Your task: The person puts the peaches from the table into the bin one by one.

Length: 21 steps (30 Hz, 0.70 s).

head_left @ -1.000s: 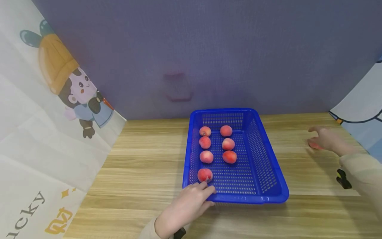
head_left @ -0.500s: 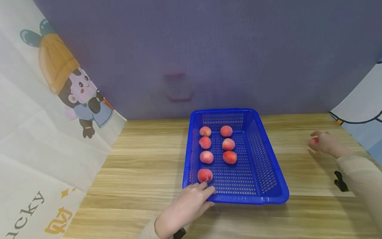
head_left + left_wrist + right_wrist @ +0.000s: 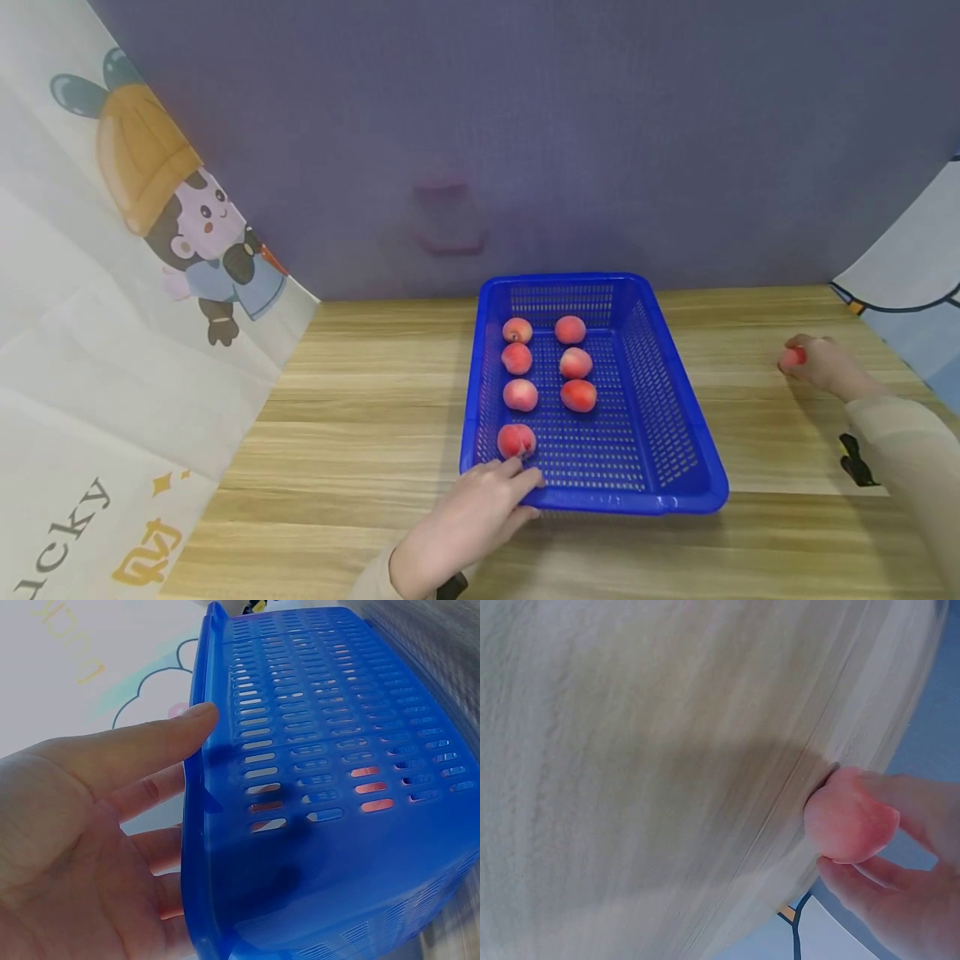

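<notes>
A blue plastic basket [image 3: 693,417] stands on the table, with slotted walls. Inside lie several peaches [image 3: 578,396] in two columns, the left one reaching nearer the front. My left hand [image 3: 474,512] grips the basket's front rim near its left corner; in the left wrist view the thumb [image 3: 161,739] presses the outer side and the other fingers are behind the rim. Far to the right, my right hand [image 3: 828,367] holds a single peach [image 3: 851,817] between thumb and fingers, at or just above the tabletop; whether it touches the wood I cannot tell.
The wooden table [image 3: 360,400] runs back to a grey-purple panel [image 3: 360,150]. A white sheet with a cartoon figure [image 3: 217,225] borders the left, and another printed sheet [image 3: 915,250] the right.
My right hand has closed its fingers on the peach at the right, which shows more clearly now, and has shifted only slightly. The left hand and basket stay in place.
</notes>
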### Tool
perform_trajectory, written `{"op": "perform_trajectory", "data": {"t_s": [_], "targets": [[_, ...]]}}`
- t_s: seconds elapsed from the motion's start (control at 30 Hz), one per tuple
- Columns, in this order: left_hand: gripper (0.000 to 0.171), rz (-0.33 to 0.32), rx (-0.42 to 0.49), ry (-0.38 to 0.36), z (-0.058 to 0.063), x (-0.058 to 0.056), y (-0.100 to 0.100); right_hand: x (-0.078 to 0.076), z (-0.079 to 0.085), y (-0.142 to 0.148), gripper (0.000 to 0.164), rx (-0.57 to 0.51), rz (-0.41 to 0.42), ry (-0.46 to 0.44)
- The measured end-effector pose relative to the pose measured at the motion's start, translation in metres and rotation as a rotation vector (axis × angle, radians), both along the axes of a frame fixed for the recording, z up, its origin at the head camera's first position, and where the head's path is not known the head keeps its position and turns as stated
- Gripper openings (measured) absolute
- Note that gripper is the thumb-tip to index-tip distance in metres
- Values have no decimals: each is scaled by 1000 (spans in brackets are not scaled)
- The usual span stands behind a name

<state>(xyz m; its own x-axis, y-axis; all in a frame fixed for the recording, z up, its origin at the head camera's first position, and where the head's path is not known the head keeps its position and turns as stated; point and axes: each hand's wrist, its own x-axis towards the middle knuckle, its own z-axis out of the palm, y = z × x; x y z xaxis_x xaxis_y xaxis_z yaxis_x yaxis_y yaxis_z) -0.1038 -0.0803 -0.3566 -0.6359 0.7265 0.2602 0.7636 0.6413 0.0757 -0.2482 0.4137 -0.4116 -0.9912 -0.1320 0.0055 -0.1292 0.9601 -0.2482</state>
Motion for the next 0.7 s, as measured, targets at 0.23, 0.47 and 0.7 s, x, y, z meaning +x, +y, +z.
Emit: {"op": "perform_trajectory", "data": {"t_s": [0.23, 0.47, 0.7], "targets": [[21, -4, 13, 14, -1, 0, 0, 1, 0, -1, 40, 4, -3, 0], [21, -7, 14, 19, -3, -1, 1, 1, 2, -2, 41, 8, -16, -31], [22, -13, 17, 32, -3, -1, 1, 1, 1, -1, 42, 4, -21, -31]]}}
